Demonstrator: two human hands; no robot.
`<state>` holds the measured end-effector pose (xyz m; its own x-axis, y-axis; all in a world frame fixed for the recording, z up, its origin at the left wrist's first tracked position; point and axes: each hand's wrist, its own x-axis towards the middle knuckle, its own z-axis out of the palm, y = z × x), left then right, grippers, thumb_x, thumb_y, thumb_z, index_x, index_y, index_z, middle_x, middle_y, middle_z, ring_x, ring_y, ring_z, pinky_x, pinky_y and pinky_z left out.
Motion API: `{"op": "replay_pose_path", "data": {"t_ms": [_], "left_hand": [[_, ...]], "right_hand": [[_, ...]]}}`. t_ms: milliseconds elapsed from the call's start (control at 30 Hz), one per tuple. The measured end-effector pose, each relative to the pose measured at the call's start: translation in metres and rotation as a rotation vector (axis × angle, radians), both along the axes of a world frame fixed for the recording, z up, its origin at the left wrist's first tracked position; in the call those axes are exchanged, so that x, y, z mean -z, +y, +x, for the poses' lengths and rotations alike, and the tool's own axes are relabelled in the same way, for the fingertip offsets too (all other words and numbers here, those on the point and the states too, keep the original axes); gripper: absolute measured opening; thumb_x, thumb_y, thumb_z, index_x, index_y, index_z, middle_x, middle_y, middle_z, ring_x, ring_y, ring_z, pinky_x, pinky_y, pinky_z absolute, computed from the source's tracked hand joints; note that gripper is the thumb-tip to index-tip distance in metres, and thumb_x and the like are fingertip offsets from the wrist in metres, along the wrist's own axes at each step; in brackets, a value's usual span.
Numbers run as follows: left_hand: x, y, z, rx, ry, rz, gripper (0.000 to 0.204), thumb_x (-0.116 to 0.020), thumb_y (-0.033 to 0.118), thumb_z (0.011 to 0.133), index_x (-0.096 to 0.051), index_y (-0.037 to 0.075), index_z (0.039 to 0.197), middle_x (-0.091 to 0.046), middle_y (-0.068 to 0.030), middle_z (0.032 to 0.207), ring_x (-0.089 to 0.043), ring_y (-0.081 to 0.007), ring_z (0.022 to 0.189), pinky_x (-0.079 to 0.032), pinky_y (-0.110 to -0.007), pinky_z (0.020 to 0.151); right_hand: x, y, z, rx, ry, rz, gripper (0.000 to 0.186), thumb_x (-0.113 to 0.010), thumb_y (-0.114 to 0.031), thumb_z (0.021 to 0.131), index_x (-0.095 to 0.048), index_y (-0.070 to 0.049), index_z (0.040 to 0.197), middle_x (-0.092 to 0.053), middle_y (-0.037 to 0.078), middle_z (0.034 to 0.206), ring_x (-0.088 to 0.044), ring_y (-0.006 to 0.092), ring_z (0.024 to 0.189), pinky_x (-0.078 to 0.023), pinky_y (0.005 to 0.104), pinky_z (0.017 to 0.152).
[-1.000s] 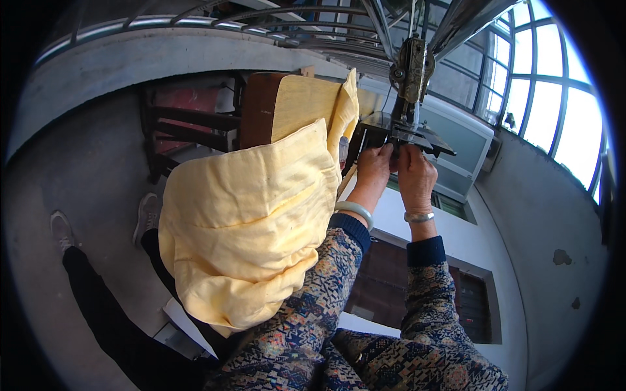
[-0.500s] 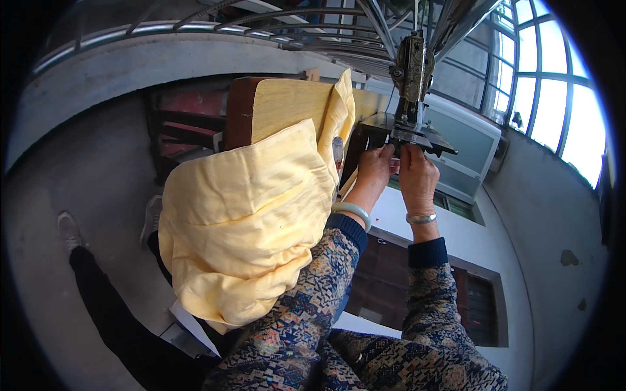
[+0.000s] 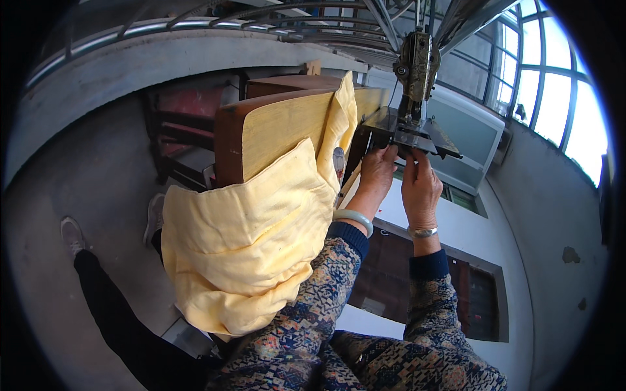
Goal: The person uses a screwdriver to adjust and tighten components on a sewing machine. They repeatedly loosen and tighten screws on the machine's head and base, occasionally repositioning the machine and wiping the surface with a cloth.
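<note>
Both of my hands are raised to the underside of the sewing machine [image 3: 417, 72], a dark, ornamented metal machine with a flat bed. My left hand [image 3: 376, 174] has its fingers bent together below the left part of the bed. Just to the right, my right hand [image 3: 421, 189] pinches close under the bed's front edge. Whatever the fingertips hold is hidden or too small to make out. Left of my left hand, pale yellow cloth [image 3: 248, 228] hangs over the wooden tabletop [image 3: 280, 130]. Next to the cloth's edge is a clear-handled tool [image 3: 338, 161], like a screwdriver.
A dark wooden chair with a red seat [image 3: 189, 117] stands behind the tabletop at left. Metal railings [image 3: 293, 16] run along the top. A pale wall [image 3: 554, 215] and a barred window [image 3: 548, 72] are at right. A person's shoe [image 3: 72, 233] rests on the floor.
My right hand has dropped slightly and stands farther from my left hand. The cloth's upper edge sits lower, showing more of the tabletop. The view has shifted a little.
</note>
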<state>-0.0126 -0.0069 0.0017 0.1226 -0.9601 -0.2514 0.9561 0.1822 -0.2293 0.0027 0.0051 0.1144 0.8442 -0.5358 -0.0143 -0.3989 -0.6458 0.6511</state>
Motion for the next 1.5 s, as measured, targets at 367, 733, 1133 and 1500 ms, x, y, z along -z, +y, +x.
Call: {"op": "replay_pose_path", "data": {"t_ms": [367,733,1133,1500], "left_hand": [[-0.006,0.002,0.003,-0.026,-0.018,0.079,0.032,-0.059,0.03,0.1,-0.066,-0.001,0.094,-0.06,-0.0018,0.08,-0.052,-0.0099,0.074,-0.044,-0.026,0.071],[0.006,-0.006,-0.007,-0.01,0.541,-0.225,0.02,-0.059,0.027,0.102,-0.061,0.009,0.111,-0.064,-0.0034,0.092,-0.061,-0.0145,0.083,-0.051,-0.026,0.078],[-0.001,0.015,0.022,0.076,-0.069,0.006,0.029,-0.061,0.031,0.1,-0.063,0.004,0.111,-0.069,-0.0101,0.103,-0.068,-0.0205,0.094,-0.056,-0.031,0.08],[-0.004,0.025,0.036,0.039,-0.224,-0.046,0.031,-0.054,0.024,0.104,-0.057,-0.003,0.119,-0.065,-0.0212,0.114,-0.065,-0.0327,0.109,-0.056,-0.045,0.094]], "right_hand": [[-0.005,0.048,0.027,0.063,-0.194,0.248,0.008,-0.07,-0.004,0.089,-0.071,-0.003,0.098,-0.063,0.005,0.068,-0.056,0.0106,0.057,-0.045,0.0256,0.054],[-0.002,0.071,0.061,0.071,-0.186,0.596,0.015,-0.073,0.002,0.081,-0.072,-0.002,0.096,-0.068,0.008,0.087,-0.062,0.0191,0.074,-0.048,0.0272,0.061],[-0.007,0.113,-0.04,0.525,-0.463,0.63,0.007,-0.07,-0.001,0.087,-0.069,0.001,0.094,-0.062,0.01,0.079,-0.058,0.0159,0.062,-0.046,0.0256,0.056],[0.04,0.15,-0.105,0.707,-0.808,0.768,0.009,-0.069,0.0,0.086,-0.066,0.0,0.095,-0.063,0.014,0.082,-0.065,0.0303,0.074,-0.052,0.035,0.068]]}}
